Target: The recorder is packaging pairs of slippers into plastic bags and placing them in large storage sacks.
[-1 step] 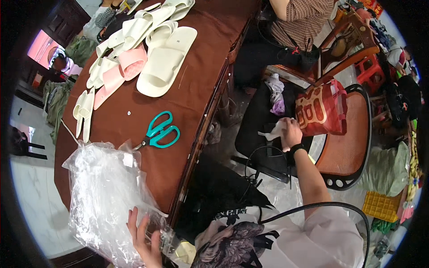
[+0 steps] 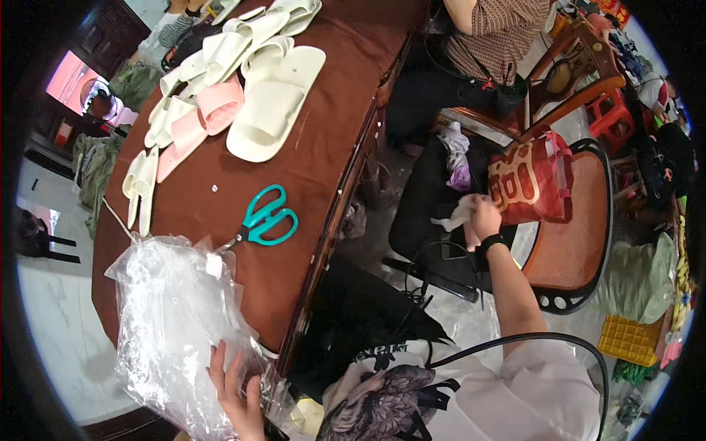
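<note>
My left hand lies with fingers spread against a stack of clear plastic bags at the near end of the table. Over a black seat on the right, my right hand is closed on a crumpled white cloth or tissue; its fingertips are partly hidden. Beyond the bags rests a pair of scissors with teal handles, its blade tips close to the plastic. Farther off are several cream slippers and pink slippers, some overlapping.
Beside my right hand stands a red bag on an orange-seated chair. A white and purple cloth lies on the black seat. Across the table corner sits another person. A black cable crosses my right sleeve.
The view has shifted very slightly. My right hand has moved a little with the white cloth or tissue; my left hand stays on the bags.
</note>
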The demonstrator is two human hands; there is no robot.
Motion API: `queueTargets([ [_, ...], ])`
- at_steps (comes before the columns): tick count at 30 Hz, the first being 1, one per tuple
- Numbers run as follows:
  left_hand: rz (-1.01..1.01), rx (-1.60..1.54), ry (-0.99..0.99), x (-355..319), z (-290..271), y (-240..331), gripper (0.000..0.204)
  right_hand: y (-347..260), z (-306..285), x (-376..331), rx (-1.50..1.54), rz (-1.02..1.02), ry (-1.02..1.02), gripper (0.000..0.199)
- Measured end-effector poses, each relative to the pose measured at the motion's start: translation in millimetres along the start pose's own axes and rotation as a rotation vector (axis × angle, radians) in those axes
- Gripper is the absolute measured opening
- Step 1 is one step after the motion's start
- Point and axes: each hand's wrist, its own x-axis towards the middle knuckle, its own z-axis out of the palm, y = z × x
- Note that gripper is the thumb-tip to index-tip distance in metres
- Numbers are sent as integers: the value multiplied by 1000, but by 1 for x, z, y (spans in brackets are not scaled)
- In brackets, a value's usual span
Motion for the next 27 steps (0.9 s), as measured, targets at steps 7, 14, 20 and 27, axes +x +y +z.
queueTargets([
  [7, -98, 376, -203, 10, -47, -15, 45, -8, -78, 48, 186, -27, 483, 26],
  [14, -27, 571, -266, 7, -91, 12, 42, -2, -55, -22, 246, 109, 382, 29],
  [20, 8, 317, -118, -10, -102, 51, 36, -6, -49, -12, 1100, 284, 235, 32],
  [27, -69, 108, -45, -32, -94, 75, 41, -59, -91, 47, 1237, 77, 156, 37],
])
